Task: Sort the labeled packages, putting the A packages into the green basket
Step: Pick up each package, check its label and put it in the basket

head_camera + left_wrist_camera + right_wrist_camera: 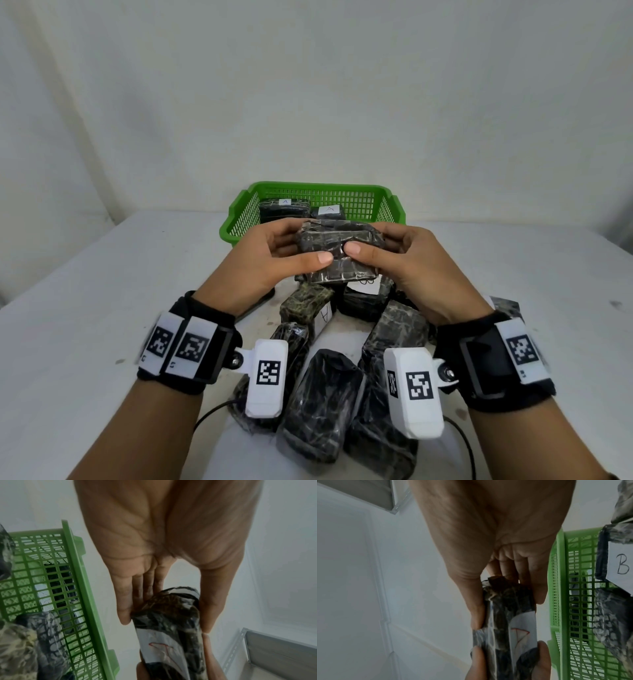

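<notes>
my left hand (260, 260) and right hand (404, 263) both grip one dark marbled plastic-wrapped package (337, 253); its white label (164, 650) carries red strokes.

On the two dark plastic-wrapped packages lying in your green plastic lattice basket (356, 202), each white paper label reads "A": one on the left package (285, 202), one on the right package (330, 209). In the pile near you, the mottled greenish wrapped package (306, 305) carries a white label with a handwritten "A". Your right wrist view shows a white label marked "B" on a dark marbled package (623, 566). The dark wrapped package (169, 622) you hold bears a red mark, possibly an "A".
</notes>
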### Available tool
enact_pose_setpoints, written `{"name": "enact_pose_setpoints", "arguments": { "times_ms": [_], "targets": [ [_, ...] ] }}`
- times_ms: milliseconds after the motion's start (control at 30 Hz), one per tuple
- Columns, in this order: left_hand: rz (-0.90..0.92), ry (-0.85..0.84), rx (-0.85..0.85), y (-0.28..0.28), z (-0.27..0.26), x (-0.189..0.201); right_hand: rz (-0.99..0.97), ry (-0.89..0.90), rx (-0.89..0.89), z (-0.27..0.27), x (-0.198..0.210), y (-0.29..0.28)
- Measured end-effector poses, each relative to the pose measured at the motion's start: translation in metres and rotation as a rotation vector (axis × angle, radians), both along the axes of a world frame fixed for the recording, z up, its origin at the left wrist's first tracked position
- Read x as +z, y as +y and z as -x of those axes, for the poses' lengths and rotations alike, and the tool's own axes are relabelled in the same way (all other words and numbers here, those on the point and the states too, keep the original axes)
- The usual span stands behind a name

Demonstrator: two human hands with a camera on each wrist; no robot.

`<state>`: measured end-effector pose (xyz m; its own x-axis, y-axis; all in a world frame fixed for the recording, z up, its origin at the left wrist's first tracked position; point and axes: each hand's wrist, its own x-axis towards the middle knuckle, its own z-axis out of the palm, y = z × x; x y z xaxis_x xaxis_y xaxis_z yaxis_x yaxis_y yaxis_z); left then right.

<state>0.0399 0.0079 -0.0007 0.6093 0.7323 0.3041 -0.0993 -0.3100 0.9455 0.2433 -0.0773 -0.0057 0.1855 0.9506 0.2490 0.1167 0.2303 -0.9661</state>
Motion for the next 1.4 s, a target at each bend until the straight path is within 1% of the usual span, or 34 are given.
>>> {"name": "enact_pose_setpoints", "arguments": {
  "times_ms": [167,233,333,433,533,600,667,833,1033,1133,1267,1400],
  "targets": [
    [-0.078,-0.006,0.049,0.003,0.002,-0.002,0.033,-0.028,-0.010,-0.004,-0.003,0.005],
    [-0.095,-0.010,0.044,0.006,0.002,-0.004,0.096,0.017,0.002,-0.006,-0.005,0.007],
    [-0.099,-0.008,-0.009,0.005,0.000,-0.005,0.164,0.103,0.042,-0.004,-0.004,0.006],
    [-0.047,0.013,-0.068,0.002,-0.001,-0.004,0.124,0.127,-0.021,0.001,-0.007,0.007],
    [0.036,0.024,-0.030,0.001,-0.003,-0.004,0.078,0.059,-0.084,0.001,-0.009,0.007],
    [0.001,0.056,0.044,0.001,-0.005,-0.005,0.074,0.033,-0.098,0.002,-0.008,0.006],
    [-0.041,0.082,0.080,0.001,-0.006,-0.005,0.090,0.026,-0.091,0.004,-0.006,0.005],
    [-0.039,0.092,0.026,-0.002,-0.004,-0.003,0.067,0.016,-0.084,0.005,-0.006,0.003],
    [-0.060,0.046,0.099,0.002,0.000,-0.002,0.089,0.010,-0.027,0.004,-0.006,0.005],
    [-0.033,0.046,0.063,0.001,0.000,-0.002,0.071,0.009,-0.070,0.001,-0.006,0.004],
    [-0.100,0.079,0.098,0.001,-0.002,-0.004,0.065,0.006,-0.067,-0.001,-0.006,0.004],
    [-0.133,0.107,0.066,-0.001,0.000,-0.001,0.002,-0.016,-0.078,0.000,-0.005,0.003]
  ]
}}
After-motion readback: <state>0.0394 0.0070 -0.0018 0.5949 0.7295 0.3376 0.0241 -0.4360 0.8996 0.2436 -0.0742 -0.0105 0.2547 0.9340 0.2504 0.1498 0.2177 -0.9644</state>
